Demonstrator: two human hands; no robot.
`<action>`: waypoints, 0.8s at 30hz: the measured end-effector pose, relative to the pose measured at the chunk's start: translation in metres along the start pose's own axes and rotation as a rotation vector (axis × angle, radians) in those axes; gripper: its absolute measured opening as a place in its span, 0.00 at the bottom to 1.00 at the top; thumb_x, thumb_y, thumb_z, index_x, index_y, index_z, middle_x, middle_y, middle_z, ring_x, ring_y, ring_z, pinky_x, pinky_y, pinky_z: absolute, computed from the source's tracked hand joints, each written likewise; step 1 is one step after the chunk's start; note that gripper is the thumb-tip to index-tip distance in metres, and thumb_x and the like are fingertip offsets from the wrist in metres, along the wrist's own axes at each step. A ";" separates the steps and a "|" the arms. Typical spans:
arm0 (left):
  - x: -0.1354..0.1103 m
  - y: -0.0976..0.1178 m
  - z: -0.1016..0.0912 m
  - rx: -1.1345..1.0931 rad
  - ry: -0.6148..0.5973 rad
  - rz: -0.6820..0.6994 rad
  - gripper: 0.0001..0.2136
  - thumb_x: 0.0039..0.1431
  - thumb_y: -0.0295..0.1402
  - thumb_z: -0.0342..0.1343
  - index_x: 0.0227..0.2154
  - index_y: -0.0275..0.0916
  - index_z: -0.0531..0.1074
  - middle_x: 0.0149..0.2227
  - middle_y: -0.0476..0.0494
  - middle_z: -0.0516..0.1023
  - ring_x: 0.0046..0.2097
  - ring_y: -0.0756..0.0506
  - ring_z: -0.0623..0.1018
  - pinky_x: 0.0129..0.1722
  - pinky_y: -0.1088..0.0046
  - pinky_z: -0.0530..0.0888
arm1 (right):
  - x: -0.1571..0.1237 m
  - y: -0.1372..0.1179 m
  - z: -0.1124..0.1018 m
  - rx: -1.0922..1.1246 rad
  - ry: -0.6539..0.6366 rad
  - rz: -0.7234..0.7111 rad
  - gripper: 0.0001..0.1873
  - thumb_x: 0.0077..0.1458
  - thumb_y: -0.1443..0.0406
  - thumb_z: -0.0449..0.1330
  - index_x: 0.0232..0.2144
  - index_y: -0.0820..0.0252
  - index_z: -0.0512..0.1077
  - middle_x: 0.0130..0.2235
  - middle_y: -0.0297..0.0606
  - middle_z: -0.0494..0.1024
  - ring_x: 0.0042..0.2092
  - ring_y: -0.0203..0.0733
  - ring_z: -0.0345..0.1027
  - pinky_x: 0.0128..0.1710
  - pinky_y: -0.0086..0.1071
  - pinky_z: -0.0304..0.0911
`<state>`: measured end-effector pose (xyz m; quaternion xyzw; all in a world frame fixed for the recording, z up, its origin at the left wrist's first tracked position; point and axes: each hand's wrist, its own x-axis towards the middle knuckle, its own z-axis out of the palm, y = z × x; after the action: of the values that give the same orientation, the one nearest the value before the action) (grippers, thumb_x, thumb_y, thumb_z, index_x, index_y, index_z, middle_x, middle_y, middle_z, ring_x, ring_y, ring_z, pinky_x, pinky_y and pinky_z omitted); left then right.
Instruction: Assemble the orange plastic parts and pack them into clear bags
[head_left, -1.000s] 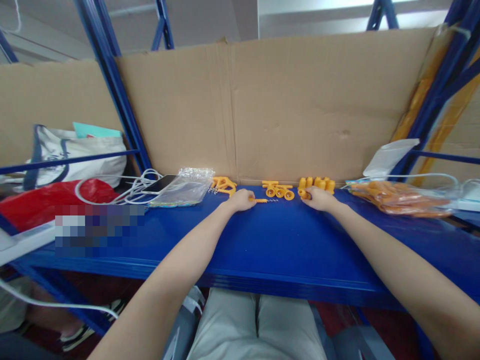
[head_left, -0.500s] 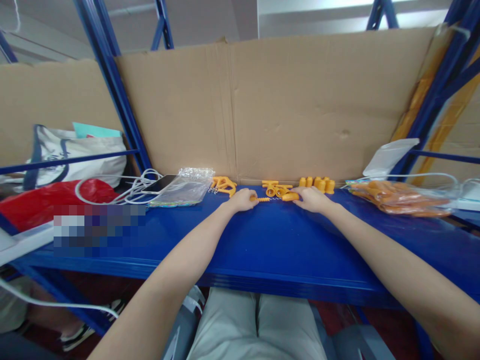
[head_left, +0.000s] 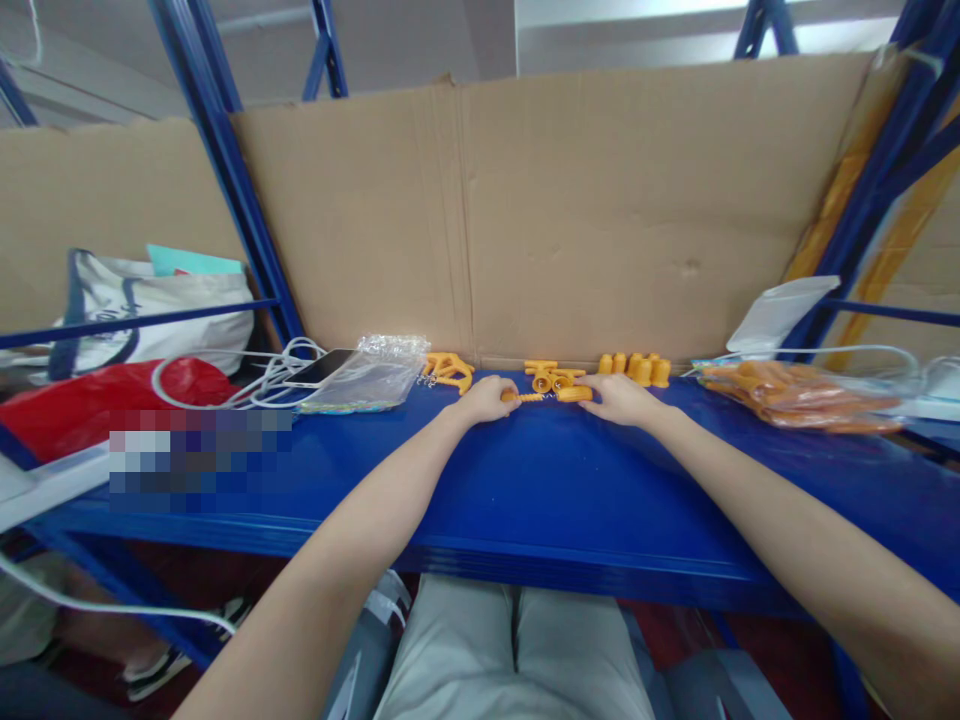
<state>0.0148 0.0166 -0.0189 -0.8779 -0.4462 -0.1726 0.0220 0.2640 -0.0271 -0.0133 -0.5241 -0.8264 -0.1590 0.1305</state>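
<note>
My left hand (head_left: 486, 400) is closed on the end of a thin orange screw-like plastic rod (head_left: 530, 397), which points right with a small metal spring (head_left: 549, 395) at its tip. Facing it, my right hand (head_left: 616, 398) pinches a short orange plastic cylinder (head_left: 574, 394), lying sideways. The spring sits between the rod and the cylinder; whether it touches the cylinder I cannot tell. Just behind the cylinder lie more orange parts (head_left: 541, 382) with round open ends. Several orange caps (head_left: 639, 368) stand upright behind my right hand. Left of my left hand are orange frame-shaped pieces (head_left: 450, 372).
A clear plastic bag (head_left: 367, 380) and a phone (head_left: 322, 368) lie on the blue table (head_left: 525, 490) at left, near white cables (head_left: 277, 375) and a red bag (head_left: 112, 400). At right rests a bag of orange parts (head_left: 802, 395). Cardboard (head_left: 585, 220) stands along the back.
My right hand has turned the orange cylinder level and brought it slightly left, closer to the rod. The left hand has barely moved, and the gap between the parts is narrower.
</note>
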 end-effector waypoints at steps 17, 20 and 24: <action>-0.001 0.016 0.000 -0.109 0.044 -0.049 0.08 0.58 0.34 0.53 0.37 0.39 0.75 0.29 0.49 0.80 0.35 0.47 0.78 0.38 0.75 0.70 | 0.002 -0.013 -0.005 -0.151 0.042 0.008 0.20 0.57 0.61 0.52 0.49 0.63 0.72 0.42 0.46 0.80 0.42 0.49 0.75 0.41 0.37 0.65; -0.001 0.018 0.000 -0.114 0.034 -0.117 0.08 0.57 0.34 0.54 0.38 0.40 0.74 0.29 0.49 0.79 0.35 0.47 0.78 0.36 0.75 0.70 | 0.003 -0.016 -0.007 -0.155 0.037 0.009 0.19 0.58 0.61 0.52 0.47 0.63 0.73 0.42 0.47 0.80 0.42 0.50 0.75 0.40 0.38 0.66; 0.000 0.018 0.001 -0.105 0.062 -0.140 0.07 0.56 0.31 0.55 0.38 0.40 0.73 0.26 0.50 0.78 0.35 0.47 0.77 0.38 0.74 0.71 | 0.004 -0.014 0.000 -0.079 0.067 0.005 0.20 0.57 0.63 0.52 0.50 0.64 0.69 0.45 0.49 0.79 0.44 0.50 0.74 0.42 0.38 0.66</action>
<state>0.0292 0.0064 -0.0173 -0.8388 -0.4957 -0.2241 -0.0225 0.2493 -0.0292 -0.0132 -0.5253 -0.8133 -0.2086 0.1380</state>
